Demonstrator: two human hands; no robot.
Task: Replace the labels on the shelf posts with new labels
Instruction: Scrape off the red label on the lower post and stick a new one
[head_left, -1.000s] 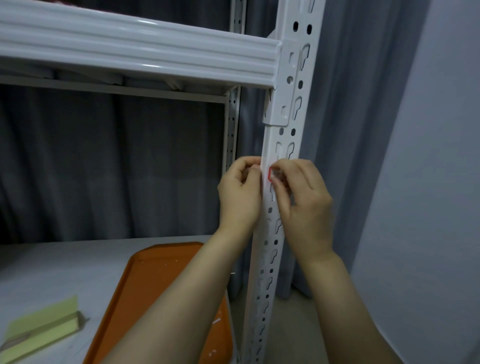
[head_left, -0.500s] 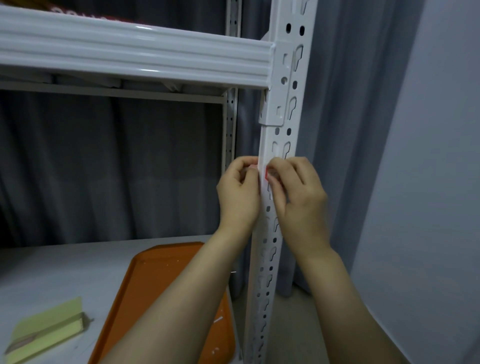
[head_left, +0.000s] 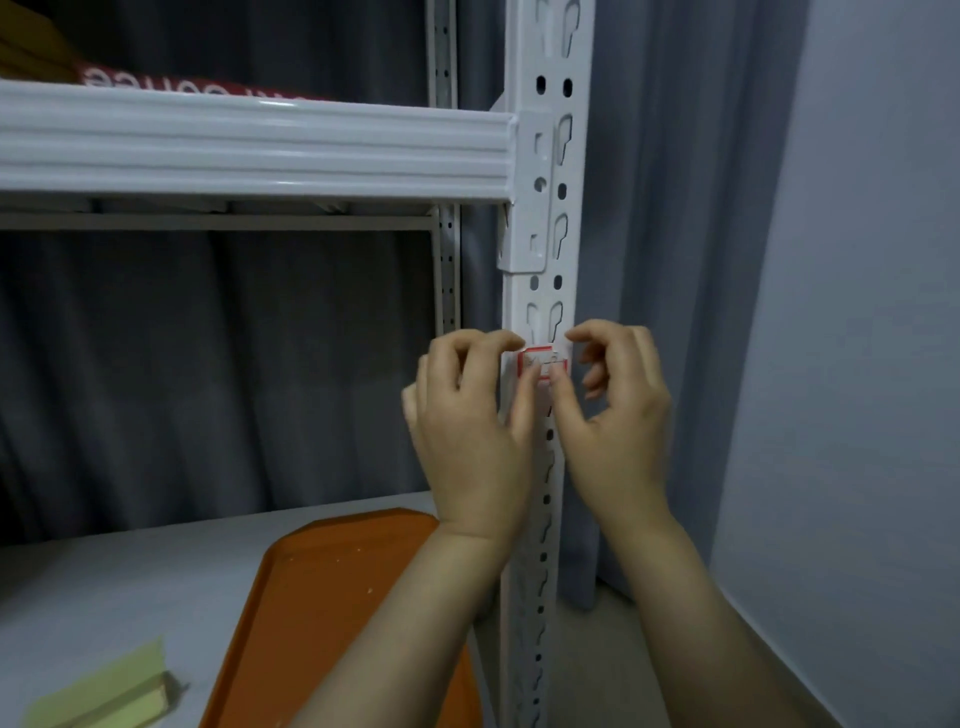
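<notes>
A small white label with a red border (head_left: 543, 358) lies flat on the front of the white perforated shelf post (head_left: 550, 156), just below the beam bracket. My left hand (head_left: 467, 426) is at the post's left edge, its thumb pressing the label's lower left part and its fingers curled beside the post. My right hand (head_left: 618, 426) is on the post's right side. Its thumb presses the label's lower right part, and its other fingers hang loosely curled in the air. The bottom of the label is hidden under both thumbs.
A white shelf beam (head_left: 260, 150) joins the post at the upper left, with a red printed item (head_left: 182, 85) on top. On the lower grey shelf board (head_left: 104, 582) lie an orange tray (head_left: 322, 597) and a yellow-green pad (head_left: 104, 696). A grey wall (head_left: 857, 364) stands close on the right.
My fingers have drawn back off the label, so its red border now shows on the post, with only the thumbs on it. The view has tilted upward.
</notes>
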